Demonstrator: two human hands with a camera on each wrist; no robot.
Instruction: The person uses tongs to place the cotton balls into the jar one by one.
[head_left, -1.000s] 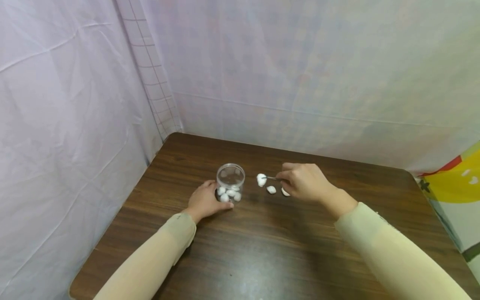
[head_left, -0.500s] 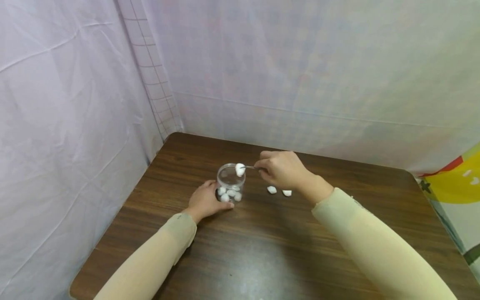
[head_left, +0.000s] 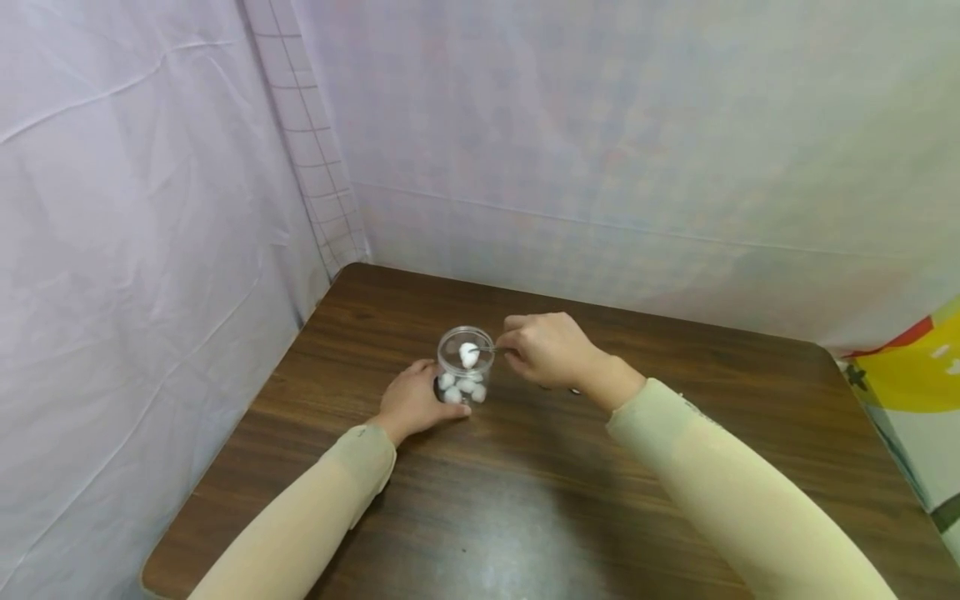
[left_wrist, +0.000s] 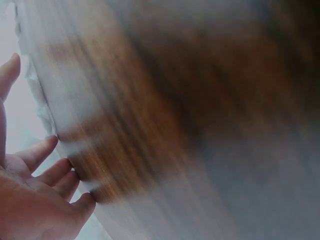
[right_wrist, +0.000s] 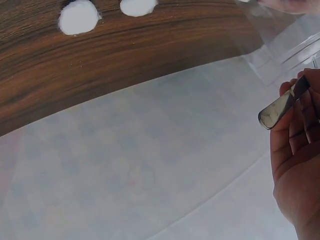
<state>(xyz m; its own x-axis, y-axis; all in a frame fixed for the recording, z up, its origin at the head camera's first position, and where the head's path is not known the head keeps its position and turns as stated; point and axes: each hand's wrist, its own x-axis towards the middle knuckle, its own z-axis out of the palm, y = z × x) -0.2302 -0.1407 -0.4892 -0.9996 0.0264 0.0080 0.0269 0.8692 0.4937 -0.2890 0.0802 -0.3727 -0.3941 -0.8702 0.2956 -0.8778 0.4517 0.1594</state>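
My left hand [head_left: 416,402] holds a clear plastic jar [head_left: 483,367] at its lower left side, thumb across the front and fingers behind. Several white cotton balls [head_left: 453,394] lie at the bottom of the open jar. With bent fingers my right hand [head_left: 551,350] grips metal tweezers [right_wrist: 282,104], whose blunt rear end shows in the right wrist view. A cotton ball [head_left: 469,355] is pinched at the tweezers' tips and overlaps the jar's mouth in the head view. Two more cotton balls lie on the table, a nearer one [right_wrist: 79,18] and another [right_wrist: 138,6], both mostly hidden by my right hand in the head view.
The dark wood-grain table [head_left: 675,467] carries everything. Its back edge runs along a pale checked curtain [head_left: 600,167], and a white cloth [head_left: 135,250] hangs on the left. A yellow and red patterned cloth [head_left: 911,358] shows at the far right.
My right hand has moved left, lifting the cotton ball off the table with the tweezers to the jar's mouth and then slightly lower. My left hand stays on the jar.
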